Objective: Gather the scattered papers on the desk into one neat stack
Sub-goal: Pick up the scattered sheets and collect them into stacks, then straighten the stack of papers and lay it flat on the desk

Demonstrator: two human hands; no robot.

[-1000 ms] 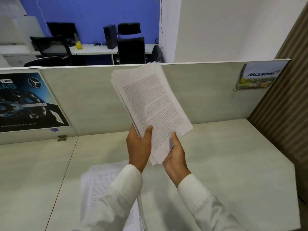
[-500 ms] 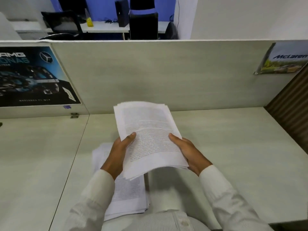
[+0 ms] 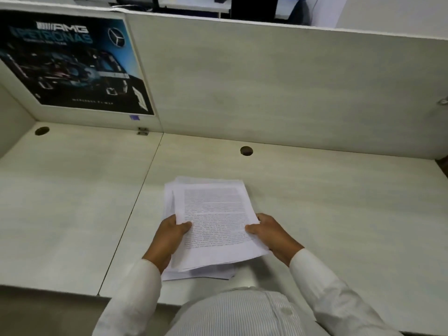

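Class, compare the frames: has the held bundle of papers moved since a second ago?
Yes. The bundle has come down: it then reached the partition's top edge; now it sits low over the desk, above the lower sheets.

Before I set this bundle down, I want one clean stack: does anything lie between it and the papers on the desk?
Nothing visible does. The bundle, held by the left hand and right hand, is right over the desk papers, whose left and near edges peek out; the rest is hidden.
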